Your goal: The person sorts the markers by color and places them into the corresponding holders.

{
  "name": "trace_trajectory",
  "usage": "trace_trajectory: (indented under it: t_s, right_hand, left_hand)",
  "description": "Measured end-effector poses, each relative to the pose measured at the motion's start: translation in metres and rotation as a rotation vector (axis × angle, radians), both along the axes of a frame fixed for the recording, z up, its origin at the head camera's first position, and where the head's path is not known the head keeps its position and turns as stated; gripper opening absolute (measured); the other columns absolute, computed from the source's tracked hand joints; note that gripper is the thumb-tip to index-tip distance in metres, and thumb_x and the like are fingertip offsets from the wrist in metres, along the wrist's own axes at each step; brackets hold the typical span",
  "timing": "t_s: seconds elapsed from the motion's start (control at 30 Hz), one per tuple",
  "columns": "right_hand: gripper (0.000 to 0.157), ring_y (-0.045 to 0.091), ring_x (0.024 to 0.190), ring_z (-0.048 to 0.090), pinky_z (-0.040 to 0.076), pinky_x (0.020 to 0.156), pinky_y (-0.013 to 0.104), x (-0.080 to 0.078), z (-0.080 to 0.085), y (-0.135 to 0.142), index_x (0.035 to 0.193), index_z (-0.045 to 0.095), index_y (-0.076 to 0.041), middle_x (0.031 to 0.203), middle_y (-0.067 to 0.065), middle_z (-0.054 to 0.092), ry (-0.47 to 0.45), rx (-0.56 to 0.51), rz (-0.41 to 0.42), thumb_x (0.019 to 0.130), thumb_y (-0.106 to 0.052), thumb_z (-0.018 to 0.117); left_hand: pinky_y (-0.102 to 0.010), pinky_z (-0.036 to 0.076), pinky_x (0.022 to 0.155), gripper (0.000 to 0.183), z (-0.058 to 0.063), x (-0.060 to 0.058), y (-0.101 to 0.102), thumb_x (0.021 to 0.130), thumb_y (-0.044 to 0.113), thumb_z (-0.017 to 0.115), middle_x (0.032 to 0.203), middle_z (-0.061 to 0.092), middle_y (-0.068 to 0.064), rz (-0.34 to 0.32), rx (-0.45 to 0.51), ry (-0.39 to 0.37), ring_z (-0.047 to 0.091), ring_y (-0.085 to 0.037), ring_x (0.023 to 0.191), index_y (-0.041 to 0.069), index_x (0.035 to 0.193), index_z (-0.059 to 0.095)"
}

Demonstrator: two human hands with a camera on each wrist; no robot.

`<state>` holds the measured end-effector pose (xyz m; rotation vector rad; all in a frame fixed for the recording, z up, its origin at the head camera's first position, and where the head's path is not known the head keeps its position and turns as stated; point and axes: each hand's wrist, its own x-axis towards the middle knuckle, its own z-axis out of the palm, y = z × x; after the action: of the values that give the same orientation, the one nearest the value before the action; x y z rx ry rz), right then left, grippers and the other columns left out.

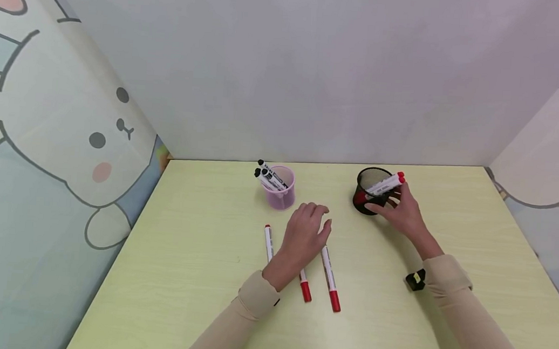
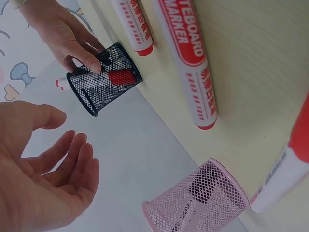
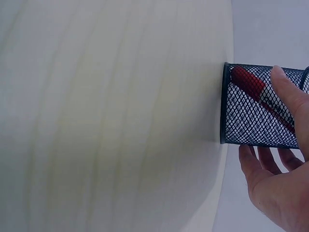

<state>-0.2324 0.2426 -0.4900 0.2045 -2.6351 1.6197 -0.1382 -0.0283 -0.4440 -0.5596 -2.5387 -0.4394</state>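
Note:
My right hand [image 1: 402, 215] grips a black mesh pen cup [image 3: 260, 116], thumb on one side and fingers on the other. White markers [image 1: 387, 184] with red ends lean in that cup, their tips past its rim. My left hand [image 1: 303, 233] hovers over the table's middle, fingers loosely bent and nothing held. Around and beneath it lie three red-capped whiteboard markers, the left marker [image 1: 269, 240], the middle marker [image 1: 305, 290] partly hidden by the wrist, and the right marker [image 1: 330, 278]. Beyond this hand stands a pink mesh cup [image 1: 280, 198] with several black-ended markers [image 1: 271, 178].
The pale wooden table [image 1: 196, 255] ends at a plain grey wall [image 1: 286, 72] behind the cups. Panels with cartoon figures flank it, a left panel [image 1: 59, 126] and a right panel [image 1: 547, 171]. A small black box [image 1: 415, 280] sits by my right cuff.

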Motion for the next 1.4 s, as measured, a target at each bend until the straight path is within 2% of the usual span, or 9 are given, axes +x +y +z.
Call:
trace_trajectory:
  t_s: [0.23, 0.53, 0.77, 1.17, 1.4]
  right_hand:
    - [0.087, 0.045, 0.135, 0.046, 0.042, 0.111, 0.054, 0.000, -0.001, 0.001, 0.146, 0.028, 0.001, 0.140, 0.024, 0.045, 0.004, 0.002, 0.001, 0.085, -0.022, 0.087]
    - [0.090, 0.046, 0.137, 0.044, 0.042, 0.111, 0.054, 0.000, 0.000, 0.000, 0.147, 0.027, 0.001, 0.142, 0.024, 0.045, -0.007, 0.004, 0.001, 0.085, -0.023, 0.087]
    - [0.094, 0.046, 0.137, 0.044, 0.042, 0.112, 0.054, 0.000, 0.001, -0.001, 0.150, 0.026, 0.001, 0.144, 0.025, 0.045, -0.015, 0.001, 0.003, 0.084, -0.024, 0.087]
    - [0.095, 0.047, 0.138, 0.043, 0.042, 0.111, 0.055, 0.000, 0.001, 0.001, 0.151, 0.025, 0.001, 0.146, 0.025, 0.044, -0.022, 0.003, 0.002, 0.085, -0.025, 0.087]
    - [0.095, 0.046, 0.139, 0.042, 0.042, 0.111, 0.054, 0.000, 0.002, 0.001, 0.152, 0.024, 0.000, 0.149, 0.024, 0.042, -0.023, 0.008, 0.000, 0.085, -0.024, 0.087]
  left_hand:
    - [-0.027, 0.052, 0.074, 0.019, 0.001, 0.010, -0.013, 0.095, 0.020, 0.073, 0.098, 0.067, -0.004, 0.051, 0.004, -0.065, 0.060, -0.019, 0.088, 0.009, 0.110, 0.070]
    - [-0.032, 0.053, 0.070, 0.022, -0.007, 0.021, -0.033, 0.091, 0.015, 0.078, 0.093, 0.063, -0.007, 0.105, 0.056, -0.076, 0.060, -0.023, 0.084, 0.006, 0.108, 0.068]
    - [-0.036, 0.055, 0.071, 0.024, -0.010, 0.029, -0.049, 0.089, 0.014, 0.079, 0.095, 0.063, -0.010, 0.181, 0.081, -0.109, 0.063, -0.027, 0.088, 0.003, 0.107, 0.068]
    - [-0.039, 0.058, 0.074, 0.038, -0.017, 0.040, -0.069, 0.089, 0.018, 0.080, 0.106, 0.062, -0.017, 0.314, 0.075, -0.283, 0.062, -0.030, 0.094, -0.001, 0.117, 0.063]
    - [-0.039, 0.059, 0.071, 0.046, -0.020, 0.046, -0.077, 0.090, 0.016, 0.079, 0.112, 0.057, -0.019, 0.386, 0.130, -0.438, 0.056, -0.029, 0.094, -0.005, 0.126, 0.057]
